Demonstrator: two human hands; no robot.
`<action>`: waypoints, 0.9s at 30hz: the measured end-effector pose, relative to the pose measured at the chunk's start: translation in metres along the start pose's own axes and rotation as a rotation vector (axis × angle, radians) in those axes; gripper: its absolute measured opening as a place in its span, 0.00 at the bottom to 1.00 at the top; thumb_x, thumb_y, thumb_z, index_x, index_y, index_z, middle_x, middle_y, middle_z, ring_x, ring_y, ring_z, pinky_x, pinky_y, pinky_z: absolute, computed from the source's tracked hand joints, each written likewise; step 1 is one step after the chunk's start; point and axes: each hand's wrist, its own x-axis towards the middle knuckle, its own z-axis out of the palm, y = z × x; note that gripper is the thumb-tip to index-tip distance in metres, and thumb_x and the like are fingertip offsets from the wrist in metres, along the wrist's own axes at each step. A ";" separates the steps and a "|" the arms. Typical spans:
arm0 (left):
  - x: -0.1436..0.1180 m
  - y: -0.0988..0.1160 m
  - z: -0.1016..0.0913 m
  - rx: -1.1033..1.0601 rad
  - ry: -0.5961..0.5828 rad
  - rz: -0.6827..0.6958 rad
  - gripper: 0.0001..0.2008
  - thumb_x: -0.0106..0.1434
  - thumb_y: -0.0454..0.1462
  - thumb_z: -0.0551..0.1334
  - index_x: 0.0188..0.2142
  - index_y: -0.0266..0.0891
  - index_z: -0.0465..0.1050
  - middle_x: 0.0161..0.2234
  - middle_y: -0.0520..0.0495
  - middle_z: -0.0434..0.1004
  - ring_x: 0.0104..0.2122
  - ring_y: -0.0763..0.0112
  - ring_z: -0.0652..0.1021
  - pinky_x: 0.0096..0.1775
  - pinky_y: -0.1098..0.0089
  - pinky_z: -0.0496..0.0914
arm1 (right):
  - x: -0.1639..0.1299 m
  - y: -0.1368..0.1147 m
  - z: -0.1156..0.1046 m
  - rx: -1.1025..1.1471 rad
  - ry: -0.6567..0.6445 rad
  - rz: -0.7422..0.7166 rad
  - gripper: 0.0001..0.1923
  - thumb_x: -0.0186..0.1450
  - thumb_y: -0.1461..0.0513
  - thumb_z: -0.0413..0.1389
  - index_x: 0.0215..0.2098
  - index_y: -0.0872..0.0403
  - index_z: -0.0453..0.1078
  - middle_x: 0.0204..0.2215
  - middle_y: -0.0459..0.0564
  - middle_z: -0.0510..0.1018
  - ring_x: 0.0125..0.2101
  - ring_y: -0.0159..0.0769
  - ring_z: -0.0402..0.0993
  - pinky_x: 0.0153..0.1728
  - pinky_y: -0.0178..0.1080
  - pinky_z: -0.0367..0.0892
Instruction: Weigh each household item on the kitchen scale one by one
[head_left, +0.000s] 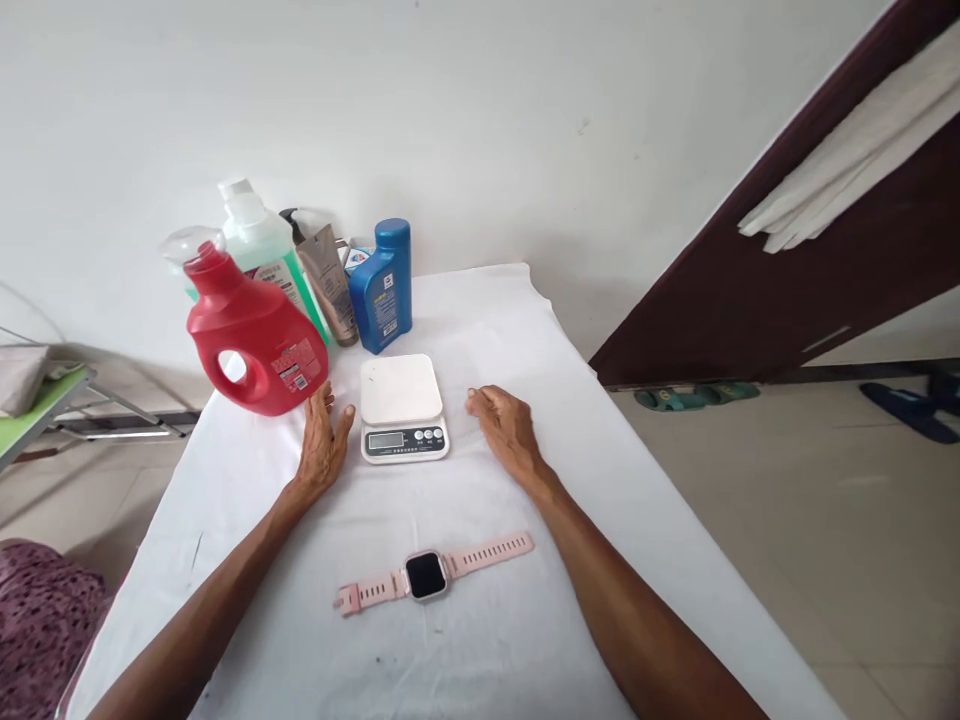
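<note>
A white kitchen scale (403, 408) stands in the middle of a table covered with a white cloth (495, 330). My left hand (322, 440) lies flat on the cloth just left of the scale, fingers apart, close to a red detergent jug (251, 340). My right hand (506, 428) rests on the cloth to the right of the scale with its fingers loosely curled and nothing in it. A pink smartwatch (429, 575) lies flat with its strap spread out, nearer to me, between my forearms.
Behind the jug stand a green bottle with a white cap (262, 250), a brown tube (330, 285) and a blue bottle (384, 287). A dark door (787, 270) leans open at the right, with sandals (694, 395) on the floor. A green rack (45, 400) is left.
</note>
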 end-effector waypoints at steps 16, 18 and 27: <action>0.043 -0.002 0.012 -0.175 0.045 -0.145 0.15 0.75 0.48 0.54 0.46 0.39 0.70 0.47 0.36 0.79 0.51 0.53 0.78 0.56 0.51 0.72 | 0.008 0.032 -0.037 -0.373 0.019 -0.046 0.27 0.71 0.41 0.52 0.53 0.51 0.75 0.54 0.63 0.79 0.57 0.58 0.74 0.60 0.62 0.70; 0.042 -0.005 0.017 -0.199 0.059 -0.128 0.16 0.75 0.48 0.53 0.46 0.39 0.71 0.46 0.36 0.80 0.49 0.54 0.79 0.55 0.52 0.73 | 0.024 0.023 -0.021 -0.257 0.034 -0.068 0.25 0.71 0.42 0.51 0.50 0.51 0.75 0.54 0.63 0.79 0.55 0.56 0.76 0.55 0.58 0.74; 0.038 -0.014 0.017 -0.286 -0.003 -0.086 0.15 0.72 0.48 0.56 0.47 0.40 0.73 0.43 0.38 0.83 0.45 0.55 0.83 0.49 0.54 0.77 | 0.032 0.045 0.015 -0.331 0.113 -0.196 0.16 0.70 0.50 0.52 0.41 0.50 0.75 0.46 0.60 0.82 0.48 0.53 0.75 0.55 0.59 0.72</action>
